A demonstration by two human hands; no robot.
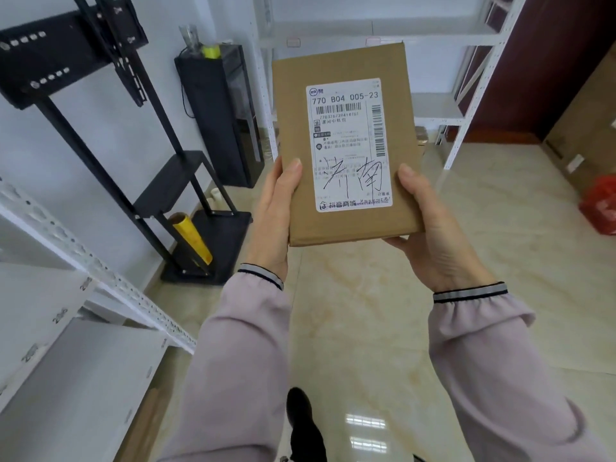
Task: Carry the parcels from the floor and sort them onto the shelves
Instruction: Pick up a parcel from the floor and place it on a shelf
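Observation:
A flat brown cardboard parcel (343, 66) with a white shipping label and black handwriting is held up in front of me, label facing the camera. My left hand (275, 221) grips its lower left edge, thumb on the front. Its lower right corner rests in my right hand (433, 235), thumb on the front too. White metal shelves (443, 35) stand ahead behind the parcel. Another white shelf unit (66, 328) runs along my left side.
A black TV stand (186, 181) with a yellow roll at its base stands by the left wall, next to a tall black cabinet (220, 118). A red bag (600, 205) and a large cardboard box (586, 121) sit at the right. Glossy tile floor lies below.

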